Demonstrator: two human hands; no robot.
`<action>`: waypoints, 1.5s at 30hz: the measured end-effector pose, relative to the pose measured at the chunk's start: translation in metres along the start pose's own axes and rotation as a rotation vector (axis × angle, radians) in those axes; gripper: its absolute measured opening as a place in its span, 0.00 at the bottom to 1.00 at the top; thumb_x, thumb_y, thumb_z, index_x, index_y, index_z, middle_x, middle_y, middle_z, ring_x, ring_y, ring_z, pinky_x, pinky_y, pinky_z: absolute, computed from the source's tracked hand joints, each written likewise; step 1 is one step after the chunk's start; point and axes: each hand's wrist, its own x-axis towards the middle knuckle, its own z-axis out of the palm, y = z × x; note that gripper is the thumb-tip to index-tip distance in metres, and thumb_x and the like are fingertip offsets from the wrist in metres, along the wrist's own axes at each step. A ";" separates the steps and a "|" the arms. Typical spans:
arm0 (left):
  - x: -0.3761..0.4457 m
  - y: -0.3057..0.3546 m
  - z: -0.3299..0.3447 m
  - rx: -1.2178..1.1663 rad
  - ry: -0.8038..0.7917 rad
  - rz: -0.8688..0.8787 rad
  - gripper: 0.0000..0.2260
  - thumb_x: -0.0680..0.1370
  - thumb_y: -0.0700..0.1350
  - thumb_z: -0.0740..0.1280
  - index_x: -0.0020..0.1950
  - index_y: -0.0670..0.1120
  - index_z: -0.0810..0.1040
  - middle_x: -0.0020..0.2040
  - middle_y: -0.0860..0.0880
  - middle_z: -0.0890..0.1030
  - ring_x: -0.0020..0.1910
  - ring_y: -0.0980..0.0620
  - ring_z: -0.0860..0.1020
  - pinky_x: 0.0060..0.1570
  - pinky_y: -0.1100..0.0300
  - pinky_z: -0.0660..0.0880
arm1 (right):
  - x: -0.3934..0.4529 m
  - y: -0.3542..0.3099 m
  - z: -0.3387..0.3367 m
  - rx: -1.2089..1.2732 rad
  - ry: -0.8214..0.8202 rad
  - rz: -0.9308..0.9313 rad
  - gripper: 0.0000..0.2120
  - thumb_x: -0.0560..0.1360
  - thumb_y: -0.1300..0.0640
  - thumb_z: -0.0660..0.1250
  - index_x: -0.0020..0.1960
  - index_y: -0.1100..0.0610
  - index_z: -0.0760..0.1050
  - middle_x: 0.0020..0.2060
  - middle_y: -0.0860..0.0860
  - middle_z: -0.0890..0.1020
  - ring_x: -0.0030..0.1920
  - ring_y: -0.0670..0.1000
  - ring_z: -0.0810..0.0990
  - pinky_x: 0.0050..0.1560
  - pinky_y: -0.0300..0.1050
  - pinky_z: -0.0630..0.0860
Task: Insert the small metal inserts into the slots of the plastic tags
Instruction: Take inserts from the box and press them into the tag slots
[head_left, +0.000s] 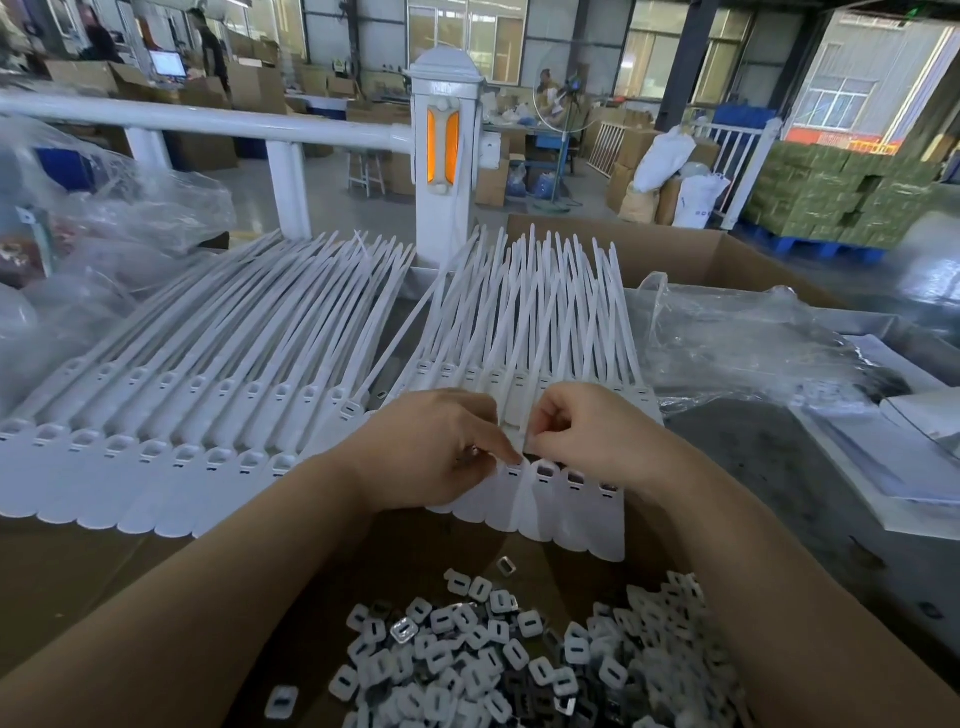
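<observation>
Rows of white plastic tags (156, 467) with long straps lie side by side on the table. A second strip of tags (566, 514) lies under my hands at the centre. My left hand (436, 447) has its fingers curled and its index fingertip pressing on a tag's head slot. My right hand (582, 431) pinches a small insert against the strip, right beside the left fingertip. To the right of the fingers, three tag heads show dark slots. A heap of small metal and white inserts (498, 660) fills the box in front of me.
Clear plastic bags (753, 348) lie at the right, and more bags (104, 208) at the left. An open cardboard box (701, 254) stands behind the tags. A white post with an orange panel (444, 156) and a rail rise beyond the table. White sheets (904, 467) lie at far right.
</observation>
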 end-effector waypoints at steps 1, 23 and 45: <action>0.001 0.001 -0.001 0.024 -0.016 0.013 0.10 0.78 0.44 0.69 0.56 0.57 0.84 0.45 0.56 0.78 0.42 0.59 0.74 0.43 0.59 0.75 | -0.003 -0.002 -0.005 0.005 -0.037 -0.025 0.04 0.74 0.59 0.71 0.45 0.50 0.78 0.39 0.48 0.83 0.39 0.46 0.81 0.39 0.42 0.78; -0.001 -0.008 0.004 0.035 -0.020 0.058 0.04 0.70 0.48 0.71 0.38 0.50 0.80 0.42 0.54 0.76 0.41 0.54 0.74 0.36 0.55 0.74 | -0.022 -0.043 0.010 -0.023 -0.386 -0.274 0.04 0.72 0.55 0.75 0.41 0.50 0.80 0.33 0.45 0.83 0.33 0.41 0.80 0.32 0.36 0.77; -0.002 -0.003 0.006 0.081 0.044 0.087 0.11 0.75 0.45 0.70 0.54 0.56 0.85 0.42 0.57 0.76 0.39 0.61 0.70 0.35 0.61 0.75 | -0.002 0.005 -0.006 0.049 -0.059 0.269 0.11 0.72 0.59 0.73 0.47 0.67 0.84 0.31 0.55 0.78 0.31 0.49 0.74 0.32 0.39 0.70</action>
